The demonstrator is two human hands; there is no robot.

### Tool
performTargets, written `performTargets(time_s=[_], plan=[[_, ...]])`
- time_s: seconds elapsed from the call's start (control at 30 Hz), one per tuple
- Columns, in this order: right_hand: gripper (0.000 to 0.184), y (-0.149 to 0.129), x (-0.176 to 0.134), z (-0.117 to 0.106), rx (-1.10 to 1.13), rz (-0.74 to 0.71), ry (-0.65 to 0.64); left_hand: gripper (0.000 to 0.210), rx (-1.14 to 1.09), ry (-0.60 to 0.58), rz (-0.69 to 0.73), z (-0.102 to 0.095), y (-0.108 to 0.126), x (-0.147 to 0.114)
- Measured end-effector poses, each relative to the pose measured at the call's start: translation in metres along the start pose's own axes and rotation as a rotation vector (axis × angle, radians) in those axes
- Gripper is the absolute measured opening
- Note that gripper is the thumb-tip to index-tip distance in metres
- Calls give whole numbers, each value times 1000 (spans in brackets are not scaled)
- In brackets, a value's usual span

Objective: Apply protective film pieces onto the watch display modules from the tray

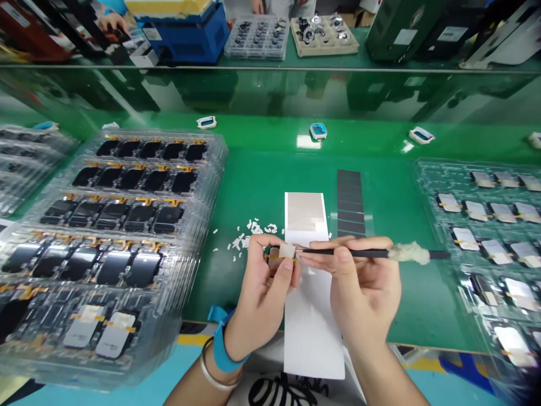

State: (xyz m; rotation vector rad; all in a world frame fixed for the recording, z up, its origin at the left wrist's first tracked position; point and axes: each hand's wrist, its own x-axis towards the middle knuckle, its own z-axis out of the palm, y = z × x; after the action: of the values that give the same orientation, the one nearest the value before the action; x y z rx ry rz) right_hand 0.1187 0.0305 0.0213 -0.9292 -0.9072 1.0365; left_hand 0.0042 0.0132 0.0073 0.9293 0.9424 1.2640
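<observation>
Display module (pixel 274 261), pinched in my left fingers (pixel 282 277) by the white strip (pixel 313 332), seems steadied for the black tool (pixel 374 254) my right fingers (pixel 345 262) hold.

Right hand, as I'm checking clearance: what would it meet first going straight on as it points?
Probably the pale tab on the small part in the left hand, met by the black tool in the right hand; whether tool and tab touch is unclear.
</observation>
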Motion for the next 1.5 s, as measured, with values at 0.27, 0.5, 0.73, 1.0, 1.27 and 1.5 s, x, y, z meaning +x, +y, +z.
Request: performTargets(time_s=[0.27,0.5,0.73,1.0,1.27,1.5], plan=[[13,1,-1,-4,36,-6,-14,3,4,5,11,-1,-2,0],[14,2,-4,-4,21,-20,-49,24,-115,2,-30,-2,2,-2],[12,3,-5,-3,-42,-2,-19,13,-83,34,-37,1,0,-4],[12,3,-5,-3,-51,-9,-9,13,-26,20,6,1,-1,-3],[11,1,-4,-4,-28,1,26,9,46,69,90,3,0,-2],[12,0,-1,-6,-23,-24,90,20,128,168,43,1,-1,-6]])
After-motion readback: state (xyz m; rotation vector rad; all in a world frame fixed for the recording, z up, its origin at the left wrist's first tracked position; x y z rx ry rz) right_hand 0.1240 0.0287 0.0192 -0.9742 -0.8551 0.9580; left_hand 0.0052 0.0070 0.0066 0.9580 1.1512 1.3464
